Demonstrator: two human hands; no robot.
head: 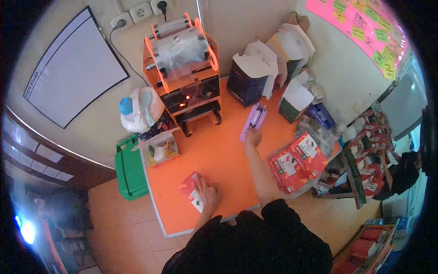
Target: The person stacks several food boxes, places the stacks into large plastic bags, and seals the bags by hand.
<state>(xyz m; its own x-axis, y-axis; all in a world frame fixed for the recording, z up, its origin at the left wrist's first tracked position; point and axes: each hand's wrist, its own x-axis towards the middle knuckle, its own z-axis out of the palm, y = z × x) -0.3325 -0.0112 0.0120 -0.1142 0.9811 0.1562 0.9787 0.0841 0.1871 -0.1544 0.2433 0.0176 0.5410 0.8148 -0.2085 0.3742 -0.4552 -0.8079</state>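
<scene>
My left hand (209, 196) lies over a small red and white printed carton (188, 185) near the front edge of the orange tabletop (229, 164). Its fingers press on the carton and hide part of it. Farther forward, my right hand (253, 137) grips the near end of a long purple tool (255, 118), which looks like a tape dispenser. That tool rests on the table, its far end pointing towards the dark blue carton (248, 80). Behind my left hand, an open food box (172, 154) holds what look like rice and fried pieces.
An orange film-roll sealing machine (188, 89) stands at the back, indicator lights lit. Beside it is a white-lidded container (142, 106). A plastic-wrapped stack of red cartons (297, 162) lies at right, near a blue tool (321, 115). A person (405, 174) works beyond.
</scene>
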